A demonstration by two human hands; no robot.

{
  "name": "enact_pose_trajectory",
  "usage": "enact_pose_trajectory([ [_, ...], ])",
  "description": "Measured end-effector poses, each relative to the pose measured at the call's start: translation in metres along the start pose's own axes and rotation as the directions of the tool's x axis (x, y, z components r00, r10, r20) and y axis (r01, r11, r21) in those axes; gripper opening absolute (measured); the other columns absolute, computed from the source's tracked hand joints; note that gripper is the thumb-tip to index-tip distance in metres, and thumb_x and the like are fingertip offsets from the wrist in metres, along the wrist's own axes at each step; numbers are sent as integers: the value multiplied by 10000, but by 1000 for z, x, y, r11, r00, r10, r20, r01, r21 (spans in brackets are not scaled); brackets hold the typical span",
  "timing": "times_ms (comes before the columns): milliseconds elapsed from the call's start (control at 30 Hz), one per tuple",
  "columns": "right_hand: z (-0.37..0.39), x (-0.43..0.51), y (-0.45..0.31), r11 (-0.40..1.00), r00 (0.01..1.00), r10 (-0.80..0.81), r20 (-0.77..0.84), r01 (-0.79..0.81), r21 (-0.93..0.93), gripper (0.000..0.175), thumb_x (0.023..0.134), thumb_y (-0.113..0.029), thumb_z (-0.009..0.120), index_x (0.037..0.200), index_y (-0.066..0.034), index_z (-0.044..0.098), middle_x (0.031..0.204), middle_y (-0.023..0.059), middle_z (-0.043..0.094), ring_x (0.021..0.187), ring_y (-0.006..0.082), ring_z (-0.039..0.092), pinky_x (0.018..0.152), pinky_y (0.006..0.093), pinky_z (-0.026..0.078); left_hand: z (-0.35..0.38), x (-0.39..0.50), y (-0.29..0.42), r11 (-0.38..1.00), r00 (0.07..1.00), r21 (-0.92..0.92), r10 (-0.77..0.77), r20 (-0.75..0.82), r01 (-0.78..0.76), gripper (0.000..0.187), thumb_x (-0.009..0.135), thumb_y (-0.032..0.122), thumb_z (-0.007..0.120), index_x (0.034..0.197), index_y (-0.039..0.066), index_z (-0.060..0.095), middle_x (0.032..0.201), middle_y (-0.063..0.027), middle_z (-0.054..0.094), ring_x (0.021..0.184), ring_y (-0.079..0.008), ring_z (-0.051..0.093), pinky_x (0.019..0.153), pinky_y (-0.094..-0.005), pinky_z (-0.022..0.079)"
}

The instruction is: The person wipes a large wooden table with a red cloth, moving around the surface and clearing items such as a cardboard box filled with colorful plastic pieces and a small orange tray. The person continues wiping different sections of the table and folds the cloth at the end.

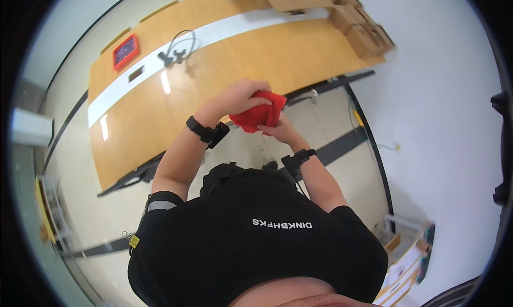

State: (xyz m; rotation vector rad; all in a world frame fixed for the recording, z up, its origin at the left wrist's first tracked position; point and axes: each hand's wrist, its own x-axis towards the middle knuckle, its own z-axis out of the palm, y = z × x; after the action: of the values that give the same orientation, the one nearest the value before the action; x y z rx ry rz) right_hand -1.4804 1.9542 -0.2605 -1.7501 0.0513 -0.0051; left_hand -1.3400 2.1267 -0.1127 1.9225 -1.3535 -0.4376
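Both hands hold a piece of red cloth (258, 114) in front of the near edge of a wooden table (224, 72). My left hand (244, 96) grips its upper side, with the thumb laid across the fabric and the other fingers partly hidden behind it. From below right, my right hand (281, 130) pinches the lower edge between the thumb and fingers. The cloth looks folded or bunched; its far side is out of sight. Each wrist wears a black strap with a small device.
A red tray (126, 52) with dark contents lies at the table's far left. Near it is a black cable (194, 40) with dark, blurred end pieces. Cardboard boxes (360, 30) stand at the right end, beside an open carton (296, 0) with pink items. A white wall (437, 106) rises to the right.
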Motion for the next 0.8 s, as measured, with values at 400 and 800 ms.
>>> enact_pose_trajectory([
  [400,-25,115,-9,979,924,148,352,-88,-181,310,981,-250,698,1176,-9,700,844,91,725,708,176,665,665,343,539,-49,-128,-74,848,549,-153,-455,-701,508,162,969,124,712,1034,-18,668,861,-100,706,793,-154,668,732,-307,534],
  [800,36,306,82,769,982,133,134,-17,-639,743,948,-350,719,1484,69,422,1481,307,503,1388,420,482,1181,456,381,6,-186,-335,568,290,-175,-632,-718,804,606,888,352,795,1298,-41,585,1210,-270,675,1153,-411,644,987,-464,522],
])
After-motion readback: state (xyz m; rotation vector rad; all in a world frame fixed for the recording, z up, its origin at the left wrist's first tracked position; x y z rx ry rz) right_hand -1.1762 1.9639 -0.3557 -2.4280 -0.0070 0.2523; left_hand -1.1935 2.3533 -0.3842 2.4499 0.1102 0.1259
